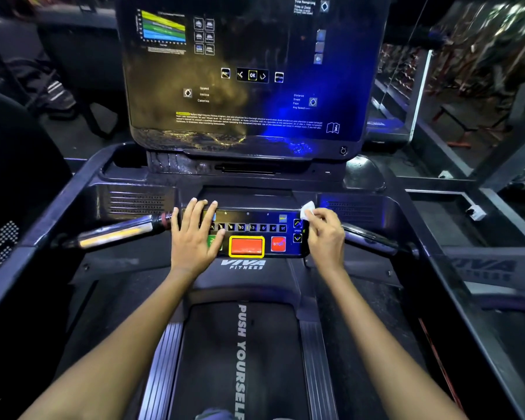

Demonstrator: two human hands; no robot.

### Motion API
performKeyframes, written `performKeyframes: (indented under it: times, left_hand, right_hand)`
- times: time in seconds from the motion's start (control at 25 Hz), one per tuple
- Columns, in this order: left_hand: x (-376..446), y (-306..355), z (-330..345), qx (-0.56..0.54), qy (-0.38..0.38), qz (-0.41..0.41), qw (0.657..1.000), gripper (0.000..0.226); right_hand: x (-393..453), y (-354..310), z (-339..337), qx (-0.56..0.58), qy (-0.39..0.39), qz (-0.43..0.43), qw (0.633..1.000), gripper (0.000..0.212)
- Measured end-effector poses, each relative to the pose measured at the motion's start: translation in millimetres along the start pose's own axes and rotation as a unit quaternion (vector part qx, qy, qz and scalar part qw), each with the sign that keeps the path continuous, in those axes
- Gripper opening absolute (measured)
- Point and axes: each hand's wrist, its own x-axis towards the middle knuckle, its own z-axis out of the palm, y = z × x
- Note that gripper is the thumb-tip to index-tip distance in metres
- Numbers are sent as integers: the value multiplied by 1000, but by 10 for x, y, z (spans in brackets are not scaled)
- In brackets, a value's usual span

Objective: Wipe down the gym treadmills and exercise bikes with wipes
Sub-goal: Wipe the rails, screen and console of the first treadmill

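Note:
I stand on a black treadmill, facing its control panel (pixel 255 228) with number keys, an orange bar and a red STOP button. My left hand (pixel 194 234) lies flat with spread fingers on the panel's left end, covering the green button. My right hand (pixel 323 234) pinches a small white wipe (pixel 308 207) at the panel's upper right corner, beside the speed arrows. Above stands the large dark console screen (pixel 249 71), streaked with moisture along its lower edge.
Chrome pulse grips (pixel 119 233) jut out left and right of the panel. Cup wells sit beside the console base. The belt (pixel 240 359) reads PUSH YOURSELF. A second treadmill (pixel 482 265) is on the right, and dark machines are on the left.

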Motion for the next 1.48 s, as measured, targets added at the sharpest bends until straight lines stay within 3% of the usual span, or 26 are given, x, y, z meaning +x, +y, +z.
performKeyframes:
  times: [0.32,0.6,0.68,0.92,1.04,1.16,1.48]
  left_hand:
    - [-1,17,-12,-19,-6,-9,1000,55]
    - [-4,40,-54,-46,-11,-25,999,55]
    - [1,47,-59,-53,-25,-33,998,55]
    - [16,18,-86,-76,-54,-39,995,53]
    - [15,9,-112,-98,-62,-37,992,54]
    - [28,-15,-140,-120,-62,-40,990,53]
    - [14,-93,-161,-169,-72,-20,983,51]
  right_hand:
    - [-524,97,-132,40,-63,-2,997,26]
    - [-567,-336,78,-31,-184,-200,962,30]
    - [-464,-203,1,-39,-183,-228,956,30]
    - [-399,-326,64,-30,-162,-166,972,30]
    - [-438,-533,274,-17,-183,-224,957,36]
    - [-242,-568,380,-26,-182,-313,932,30]
    - [-143,-794,692,-54,-206,-281,936,44]
